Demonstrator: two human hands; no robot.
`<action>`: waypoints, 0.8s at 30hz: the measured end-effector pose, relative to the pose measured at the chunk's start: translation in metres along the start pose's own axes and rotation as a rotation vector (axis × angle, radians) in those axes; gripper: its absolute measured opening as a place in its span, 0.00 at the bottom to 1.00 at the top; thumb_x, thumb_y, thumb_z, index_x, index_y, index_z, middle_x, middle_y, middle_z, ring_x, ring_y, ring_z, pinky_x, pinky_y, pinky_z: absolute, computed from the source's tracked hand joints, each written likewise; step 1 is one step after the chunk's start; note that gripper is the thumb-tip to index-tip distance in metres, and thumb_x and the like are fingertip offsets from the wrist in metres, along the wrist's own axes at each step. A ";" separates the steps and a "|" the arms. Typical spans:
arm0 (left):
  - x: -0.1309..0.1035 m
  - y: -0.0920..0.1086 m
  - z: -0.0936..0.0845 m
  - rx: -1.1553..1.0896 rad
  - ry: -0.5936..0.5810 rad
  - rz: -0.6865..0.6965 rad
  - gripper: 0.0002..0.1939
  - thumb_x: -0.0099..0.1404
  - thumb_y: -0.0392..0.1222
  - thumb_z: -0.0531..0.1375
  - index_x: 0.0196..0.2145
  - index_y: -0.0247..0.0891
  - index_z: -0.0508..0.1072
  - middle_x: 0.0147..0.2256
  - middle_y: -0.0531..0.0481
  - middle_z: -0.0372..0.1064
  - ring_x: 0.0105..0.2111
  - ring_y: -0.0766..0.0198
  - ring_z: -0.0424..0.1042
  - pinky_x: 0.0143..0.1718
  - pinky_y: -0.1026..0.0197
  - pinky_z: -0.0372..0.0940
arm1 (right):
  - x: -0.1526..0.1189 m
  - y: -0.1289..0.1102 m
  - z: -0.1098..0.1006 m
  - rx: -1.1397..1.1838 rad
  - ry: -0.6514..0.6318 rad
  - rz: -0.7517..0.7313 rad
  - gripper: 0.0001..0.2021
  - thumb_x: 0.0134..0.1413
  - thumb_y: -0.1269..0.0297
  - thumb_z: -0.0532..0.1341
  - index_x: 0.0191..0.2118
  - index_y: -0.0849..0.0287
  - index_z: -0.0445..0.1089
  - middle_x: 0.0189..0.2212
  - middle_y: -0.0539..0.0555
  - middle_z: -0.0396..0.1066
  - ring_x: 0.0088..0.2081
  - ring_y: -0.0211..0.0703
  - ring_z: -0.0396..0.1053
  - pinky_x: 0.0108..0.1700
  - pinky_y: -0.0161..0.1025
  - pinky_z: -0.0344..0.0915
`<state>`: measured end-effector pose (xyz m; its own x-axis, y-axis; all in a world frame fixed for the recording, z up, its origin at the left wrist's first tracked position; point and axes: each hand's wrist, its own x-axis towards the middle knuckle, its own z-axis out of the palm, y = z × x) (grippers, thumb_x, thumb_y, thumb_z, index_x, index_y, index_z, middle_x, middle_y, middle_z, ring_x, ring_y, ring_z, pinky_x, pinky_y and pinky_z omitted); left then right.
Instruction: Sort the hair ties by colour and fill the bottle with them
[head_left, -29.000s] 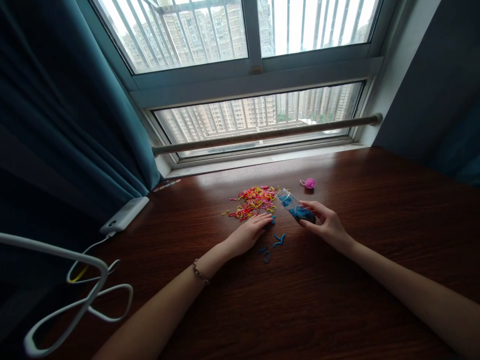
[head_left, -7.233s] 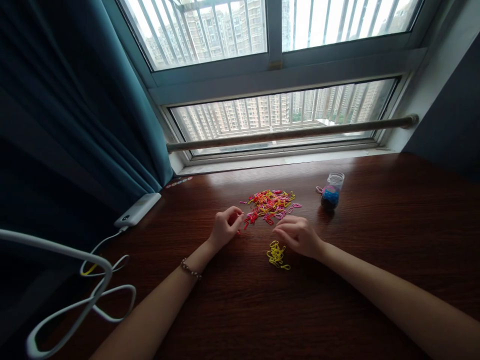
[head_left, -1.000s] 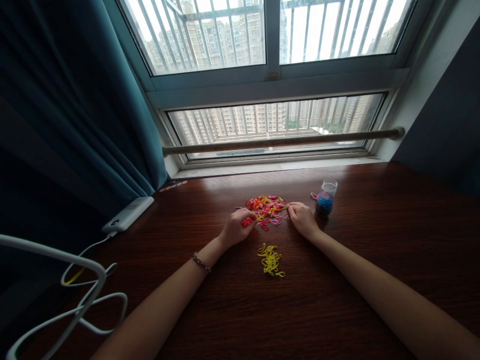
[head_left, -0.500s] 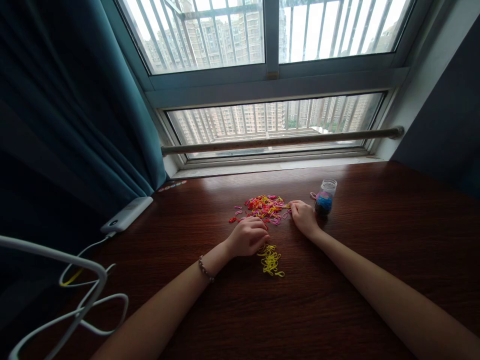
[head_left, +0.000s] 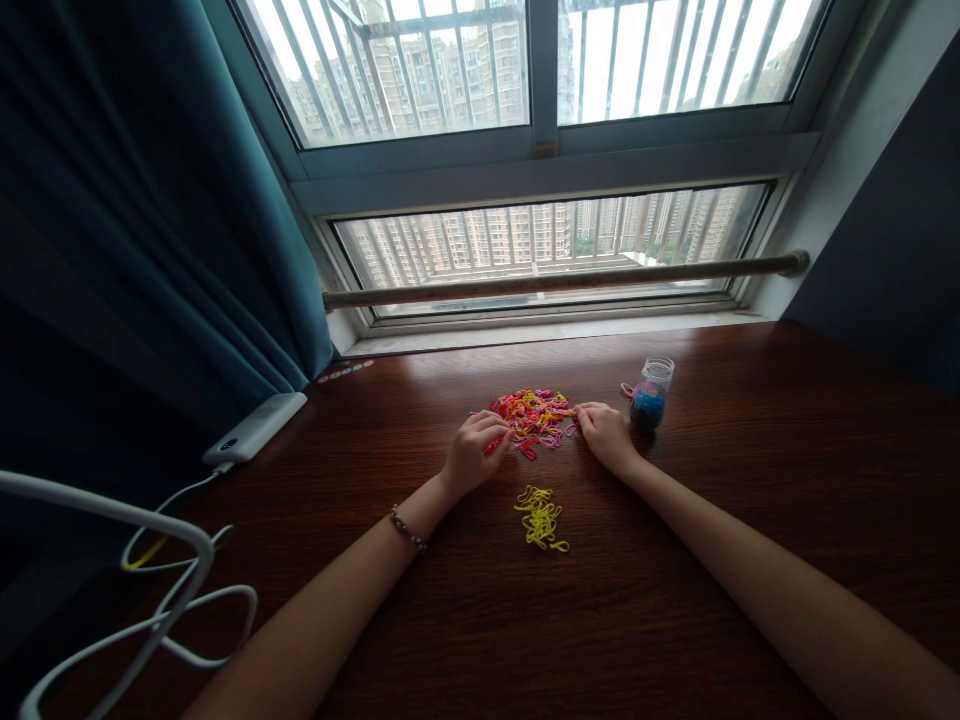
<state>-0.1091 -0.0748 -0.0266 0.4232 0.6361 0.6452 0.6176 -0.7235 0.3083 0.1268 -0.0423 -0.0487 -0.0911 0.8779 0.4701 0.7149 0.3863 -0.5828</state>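
Note:
A mixed pile of red, pink, orange and yellow loops [head_left: 532,412] lies on the dark wooden table [head_left: 450,620]. At its left edge is my left hand [head_left: 476,450], fingers bent together over the loops; what they pinch, if anything, is too small to tell. My right hand [head_left: 602,432] rests at the pile's right edge, its fingertips closed at a small loop I cannot make out. A separate heap of yellow-green loops [head_left: 541,520] lies nearer to me. Right of my right hand stands an open clear jar [head_left: 649,395] with blue, pink and dark contents.
A white device [head_left: 255,430] with a white cable sits at the left by the teal curtain [head_left: 255,250]. A thick white tube [head_left: 112,510] curves across the lower left. Beyond the table is a window with a metal rail [head_left: 562,283].
My left hand has moved from above the yellow-green heap up and left to the mixed pile's left edge. The yellow-green heap now shows fully. My right hand has shifted very slightly left.

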 end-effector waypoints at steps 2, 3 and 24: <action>0.000 0.000 0.001 0.004 0.002 0.011 0.08 0.61 0.38 0.53 0.29 0.38 0.72 0.31 0.48 0.70 0.36 0.61 0.67 0.41 0.55 0.62 | 0.000 0.000 0.000 0.002 0.006 -0.001 0.17 0.57 0.64 0.48 0.28 0.61 0.73 0.33 0.59 0.73 0.36 0.46 0.69 0.41 0.39 0.62; -0.001 0.000 0.001 0.009 0.006 0.009 0.08 0.61 0.38 0.53 0.29 0.38 0.72 0.31 0.48 0.70 0.36 0.61 0.67 0.41 0.55 0.62 | 0.000 0.000 0.000 0.006 0.016 0.002 0.17 0.57 0.64 0.48 0.28 0.61 0.73 0.33 0.59 0.73 0.36 0.46 0.69 0.41 0.38 0.62; 0.000 -0.001 0.001 0.058 0.022 -0.040 0.09 0.61 0.39 0.53 0.28 0.38 0.71 0.31 0.48 0.70 0.35 0.61 0.66 0.42 0.55 0.62 | -0.002 -0.006 -0.009 0.064 0.083 -0.138 0.10 0.50 0.73 0.54 0.28 0.60 0.72 0.33 0.55 0.71 0.35 0.43 0.68 0.41 0.39 0.63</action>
<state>-0.1083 -0.0738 -0.0276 0.3828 0.6578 0.6486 0.6716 -0.6803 0.2936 0.1289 -0.0489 -0.0405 -0.1256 0.7900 0.6000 0.6536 0.5209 -0.5490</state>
